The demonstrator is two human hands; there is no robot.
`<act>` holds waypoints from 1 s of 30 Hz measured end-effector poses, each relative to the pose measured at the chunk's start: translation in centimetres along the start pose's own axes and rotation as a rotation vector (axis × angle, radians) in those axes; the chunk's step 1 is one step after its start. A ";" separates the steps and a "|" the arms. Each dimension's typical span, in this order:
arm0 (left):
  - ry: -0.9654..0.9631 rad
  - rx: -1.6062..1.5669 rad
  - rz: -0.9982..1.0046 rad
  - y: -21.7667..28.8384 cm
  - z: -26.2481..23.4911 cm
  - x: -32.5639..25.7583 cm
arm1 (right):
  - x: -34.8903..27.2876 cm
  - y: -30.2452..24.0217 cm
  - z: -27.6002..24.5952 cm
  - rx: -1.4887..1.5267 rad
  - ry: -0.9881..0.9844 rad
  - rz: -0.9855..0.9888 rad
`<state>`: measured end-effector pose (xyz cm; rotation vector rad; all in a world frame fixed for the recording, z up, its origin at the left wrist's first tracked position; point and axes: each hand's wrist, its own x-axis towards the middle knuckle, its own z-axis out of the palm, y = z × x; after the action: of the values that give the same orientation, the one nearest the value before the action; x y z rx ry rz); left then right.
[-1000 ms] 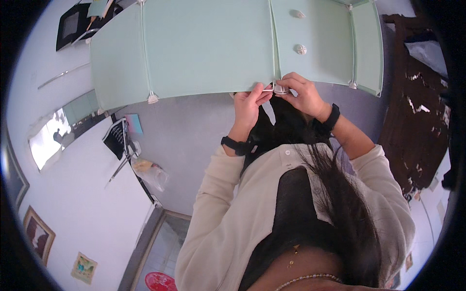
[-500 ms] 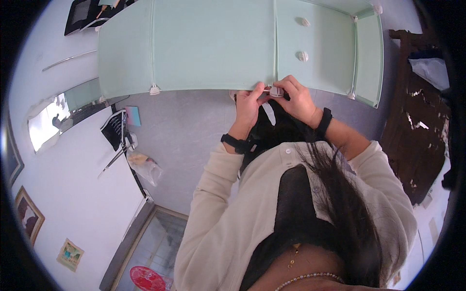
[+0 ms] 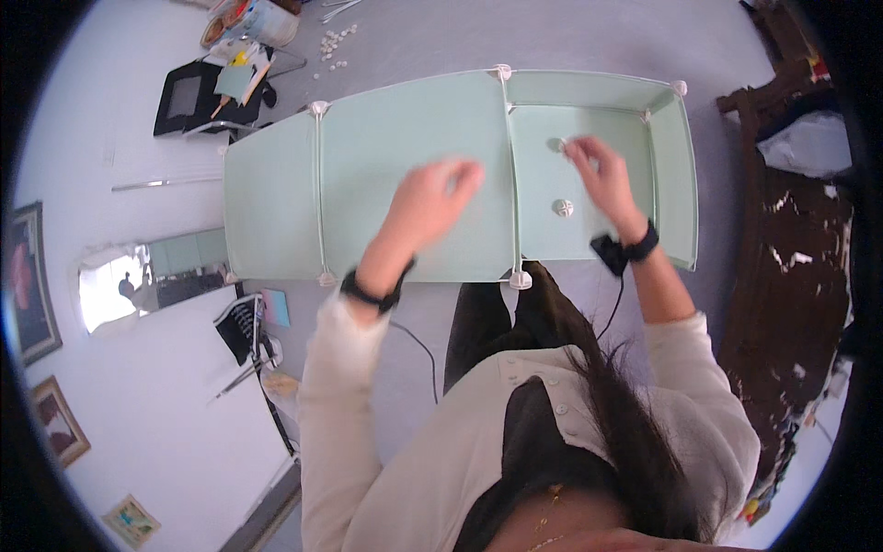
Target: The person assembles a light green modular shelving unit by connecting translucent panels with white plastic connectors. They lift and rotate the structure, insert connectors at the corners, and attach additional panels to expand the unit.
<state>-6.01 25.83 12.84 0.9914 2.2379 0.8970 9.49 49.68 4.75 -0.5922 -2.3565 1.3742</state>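
A long pale-green panel cabinet [image 3: 414, 212] lies across the view in front of me, its joints capped with white plastic connectors. My right hand [image 3: 607, 179] reaches into the open right compartment, fingertips closed on a loose white connector [image 3: 560, 144]. A second round white connector [image 3: 563, 209] lies on the compartment's green panel, nearer to me. Over the middle panel, my left hand [image 3: 428, 207] hovers with curled fingers, slightly blurred, and nothing shows in it. At the near edge, a white corner connector [image 3: 521, 280] sits where the middle section meets the open compartment.
Several small white pieces [image 3: 333, 44] are scattered on the grey floor beyond the cabinet. A black chair [image 3: 193, 97] with items on it stands far left. Dark wooden furniture [image 3: 791, 248] borders the right side. Black cables hang near both wrists.
Both hands have left the connector at the near edge. The right moved to a loose connector in the compartment; the left rose over the middle panel. The view shifted, showing the cabinet's far side.
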 end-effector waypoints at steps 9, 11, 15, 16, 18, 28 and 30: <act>0.274 0.190 0.188 -6.0 2.6 19.5 | 12.6 2.3 6.8 -0.036 0.069 0.063; 0.239 0.091 0.244 -7.2 2.5 20.1 | 13.4 2.9 8.4 -0.003 0.122 -0.022; 0.173 -0.095 0.210 -8.3 2.5 21.0 | 14.2 3.4 8.9 -0.314 0.163 -0.226; 0.172 -0.096 0.185 -8.4 2.5 21.2 | 14.4 3.4 8.6 -0.444 0.159 -0.304; 0.171 -0.107 0.140 -8.4 2.7 21.3 | 14.6 3.5 7.9 -0.465 0.105 -0.330; 0.082 -0.061 -0.043 -6.7 2.0 21.7 | 15.3 4.2 8.5 -0.456 0.158 -0.222; 0.056 -0.062 -0.060 -6.8 1.9 21.9 | 15.3 4.4 8.7 -0.463 0.162 -0.203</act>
<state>-20.60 40.22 2.29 0.8770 2.2591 0.9725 -7.00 53.14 -1.88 -0.5404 -2.5241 0.6675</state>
